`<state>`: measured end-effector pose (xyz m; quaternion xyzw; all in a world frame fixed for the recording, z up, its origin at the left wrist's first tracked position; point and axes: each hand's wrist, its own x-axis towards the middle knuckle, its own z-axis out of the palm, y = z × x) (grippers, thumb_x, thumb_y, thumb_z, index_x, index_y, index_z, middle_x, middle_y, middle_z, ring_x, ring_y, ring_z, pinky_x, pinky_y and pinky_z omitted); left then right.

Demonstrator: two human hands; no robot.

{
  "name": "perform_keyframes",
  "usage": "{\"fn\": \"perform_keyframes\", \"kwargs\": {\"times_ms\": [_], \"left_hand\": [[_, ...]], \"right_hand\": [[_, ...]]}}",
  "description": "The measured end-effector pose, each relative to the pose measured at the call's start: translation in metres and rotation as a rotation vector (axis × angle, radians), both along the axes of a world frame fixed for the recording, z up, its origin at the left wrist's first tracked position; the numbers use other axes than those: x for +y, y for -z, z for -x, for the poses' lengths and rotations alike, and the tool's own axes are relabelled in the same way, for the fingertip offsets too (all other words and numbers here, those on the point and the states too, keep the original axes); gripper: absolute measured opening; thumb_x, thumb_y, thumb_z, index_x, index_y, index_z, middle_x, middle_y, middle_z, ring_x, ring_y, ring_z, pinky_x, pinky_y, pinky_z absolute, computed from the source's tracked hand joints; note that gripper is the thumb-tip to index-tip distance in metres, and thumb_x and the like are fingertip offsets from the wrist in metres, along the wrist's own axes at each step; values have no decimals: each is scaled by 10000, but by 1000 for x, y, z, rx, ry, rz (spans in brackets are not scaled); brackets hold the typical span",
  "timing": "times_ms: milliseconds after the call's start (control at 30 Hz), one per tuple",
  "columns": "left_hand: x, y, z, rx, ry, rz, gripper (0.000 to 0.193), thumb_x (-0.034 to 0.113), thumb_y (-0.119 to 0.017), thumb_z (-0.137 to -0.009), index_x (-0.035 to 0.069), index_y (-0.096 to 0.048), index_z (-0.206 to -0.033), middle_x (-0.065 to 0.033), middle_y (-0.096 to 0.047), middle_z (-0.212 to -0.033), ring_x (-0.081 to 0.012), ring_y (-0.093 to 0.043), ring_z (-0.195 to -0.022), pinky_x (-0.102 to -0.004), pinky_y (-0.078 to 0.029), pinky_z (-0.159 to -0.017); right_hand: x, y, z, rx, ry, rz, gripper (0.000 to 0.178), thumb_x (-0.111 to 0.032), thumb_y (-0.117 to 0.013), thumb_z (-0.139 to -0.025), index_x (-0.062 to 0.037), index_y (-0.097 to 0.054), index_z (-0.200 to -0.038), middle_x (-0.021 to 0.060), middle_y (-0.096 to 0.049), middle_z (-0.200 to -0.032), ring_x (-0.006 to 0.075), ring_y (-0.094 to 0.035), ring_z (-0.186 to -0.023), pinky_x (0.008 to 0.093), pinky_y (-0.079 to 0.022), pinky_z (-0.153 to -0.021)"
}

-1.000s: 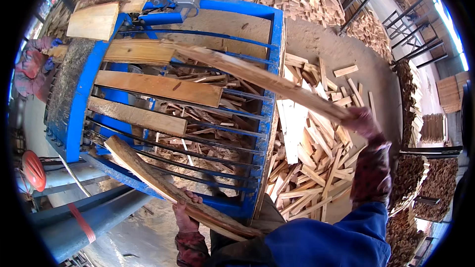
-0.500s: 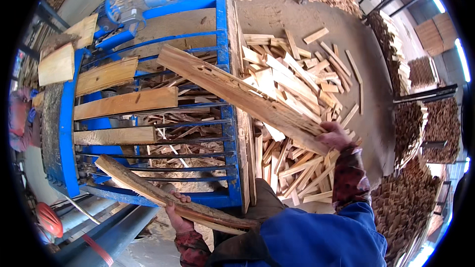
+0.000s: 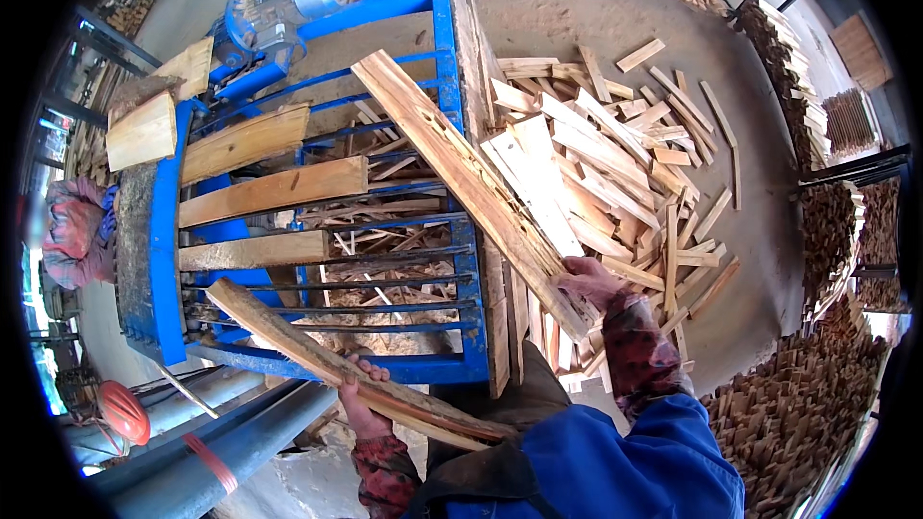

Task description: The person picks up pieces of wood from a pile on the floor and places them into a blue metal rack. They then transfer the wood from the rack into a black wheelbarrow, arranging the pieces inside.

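My left hand (image 3: 365, 396) is closed around a slightly curved wooden slab (image 3: 279, 332) with a rough dark edge. Its far end rests over the near-left bars of the blue metal frame (image 3: 165, 259), and its near end reaches my lap. In my right hand (image 3: 588, 283) is the near end of a long plank (image 3: 444, 152) with a rough, pitted edge. That plank slants up and left across the frame's right rail, its far end above the bars. Several boards lie across the bars, among them an orange-brown board (image 3: 274, 192).
A heap of cut wood strips (image 3: 596, 173) lies right of the frame. A blue electric motor (image 3: 279, 10) sits at its far left corner. Stacked wood (image 3: 808, 404) stands at the right. Another person (image 3: 75, 231) is beyond the left end; a red helmet (image 3: 125, 411) hangs lower left.
The right-hand plank has swung steeper, its near end moving left and down toward me. My left hand keeps its slab. The whole view has shifted, and more of the other person shows.
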<state>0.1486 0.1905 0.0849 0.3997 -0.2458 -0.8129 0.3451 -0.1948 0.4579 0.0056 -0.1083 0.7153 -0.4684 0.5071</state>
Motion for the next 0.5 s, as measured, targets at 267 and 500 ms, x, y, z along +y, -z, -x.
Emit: {"fn": "perform_keyframes", "kwargs": {"times_ms": [267,500], "left_hand": [[-17,-25,3,121,84,33,455,151,-652,-781,26,-476,-1181,-57,-504,-885,-167,-501,-752,-334,-442,-711],[-50,-35,-18,181,253,130,449,205,-640,-799,41,-470,-1181,-47,-490,-919,-158,-496,-771,-326,-430,-728]], "right_hand": [[-38,-33,-74,315,309,-38,415,-363,-686,-817,29,-647,-946,65,-622,-734,109,-542,-694,301,-445,-631],[-38,-41,-140,572,416,-313,474,-437,-678,-806,32,-628,-850,190,-616,-700,250,-598,-660,391,-461,-633]]}}
